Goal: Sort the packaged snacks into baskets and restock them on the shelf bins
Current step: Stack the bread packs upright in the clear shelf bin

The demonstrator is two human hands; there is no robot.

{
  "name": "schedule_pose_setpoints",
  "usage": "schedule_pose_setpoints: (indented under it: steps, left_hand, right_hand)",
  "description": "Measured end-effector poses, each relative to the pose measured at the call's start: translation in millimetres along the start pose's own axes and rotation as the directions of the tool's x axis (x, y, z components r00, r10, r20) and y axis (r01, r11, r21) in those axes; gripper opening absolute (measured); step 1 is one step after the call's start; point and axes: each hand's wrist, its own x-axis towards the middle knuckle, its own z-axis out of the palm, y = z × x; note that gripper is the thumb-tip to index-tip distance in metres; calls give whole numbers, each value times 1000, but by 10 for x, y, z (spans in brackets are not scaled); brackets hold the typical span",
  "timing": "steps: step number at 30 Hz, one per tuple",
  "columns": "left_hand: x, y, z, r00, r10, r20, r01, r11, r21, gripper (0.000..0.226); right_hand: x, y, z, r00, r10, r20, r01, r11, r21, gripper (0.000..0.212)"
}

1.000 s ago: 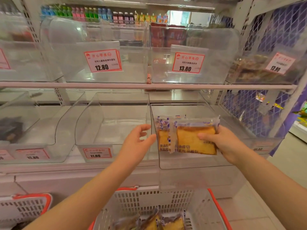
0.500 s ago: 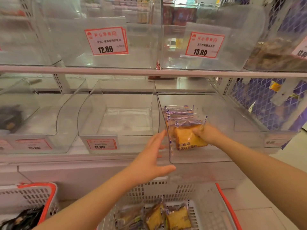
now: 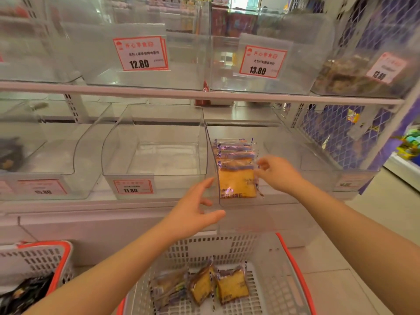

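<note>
Right hand hovers with loose, relaxed fingers at the right edge of the stacked cake packets, holding nothing. Those packets stand leaning inside the clear shelf bin. Left hand is spread open just in front of that bin's left wall. Below the bin, a white basket with an orange rim holds more cake packets.

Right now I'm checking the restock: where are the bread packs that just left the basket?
In the head view, the bread packs stand in the clear bin right of centre, against its left wall, beside the right hand.
</note>
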Motion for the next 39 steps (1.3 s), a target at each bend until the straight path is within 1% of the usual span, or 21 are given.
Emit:
schedule_pose_setpoints:
  steps: [2,3,4,6,8,9,11,13,14,16,19,20,22,24,26,29,31,33,36,37,39]
  left_hand:
    - [-80,-67,13,998,-56,0,56,998,14,68]
    - [-108,-119,29,996,-89,4,89,995,39,62]
    - [-124,-189,57,992,-125,14,123,989,81,57]
    - [-127,-365,154,976,-212,40,202,963,176,46]
    - [-129,-574,318,942,-327,74,302,923,237,39]
    - [-137,-682,414,920,-378,100,339,899,279,36]
    - [-159,-905,617,877,-449,171,361,850,383,32]
    - [-173,-1123,807,834,-504,226,362,808,465,21]
    - [-179,-1230,898,815,-523,249,359,793,493,14]
    - [-176,-1437,1063,791,-547,273,355,775,523,14]
    - [-191,-1787,1275,756,-599,264,411,749,520,13]
    - [-208,-1912,1342,737,-622,263,433,734,523,16]
    - [-257,-2162,1471,703,-667,246,464,692,553,33]
    - [-322,-2360,1584,674,-716,180,505,625,596,51]
    - [-373,-2483,1685,654,-751,94,547,554,627,60]
    - [-410,-2588,1812,669,-742,-30,586,503,635,63]
    - [-368,-2629,1851,680,-727,-93,589,466,660,55]
    - [-282,-2676,1873,698,-706,-123,552,421,719,45]
    - [-135,-2742,1933,747,-662,-68,397,361,844,38]
    - [-102,-2769,1963,765,-642,-44,348,354,868,36]
    - [-65,-2800,2003,786,-618,-7,300,372,879,34]
  right_hand:
    - [-302,-41,-78,973,-186,-139,209,962,173,14]
    - [-469,-43,-104,949,-265,-172,301,925,232,8]
    - [-637,-29,-109,925,-329,-189,370,892,259,8]
    - [-930,33,-47,886,-422,-192,460,851,253,17]
    - [-1135,151,111,854,-489,-177,515,843,157,28]
    - [-1202,233,223,851,-505,-145,522,845,116,30]
    - [-1261,467,510,877,-480,-11,479,875,74,27]
    - [-1240,714,837,902,-406,145,405,913,37,24]
    - [-1220,841,1003,911,-359,204,359,933,36,26]
    - [-1180,1075,1292,929,-232,290,225,973,58,31]
    - [-1102,1365,1626,918,-18,397,-32,992,121,23]
    - [-1084,1451,1716,904,26,426,-89,988,130,22]
    - [-1058,1596,1888,879,66,472,-131,986,106,24]
    - [-1053,1712,2048,848,86,523,-150,985,81,24]
    - [-1064,1793,2184,825,109,555,-195,976,98,21]
    - [-1122,1865,2370,809,133,572,-266,951,155,22]
    - [-1174,1884,2464,798,137,587,-285,944,167,23]
    - [-1236,1896,2540,782,148,606,-307,937,168,24]
    - [-1337,1935,2631,751,163,640,-336,929,157,23]
    - [-1366,1947,2652,741,170,650,-341,928,146,21]
    - [-1411,1967,2686,732,177,658,-347,928,136,18]
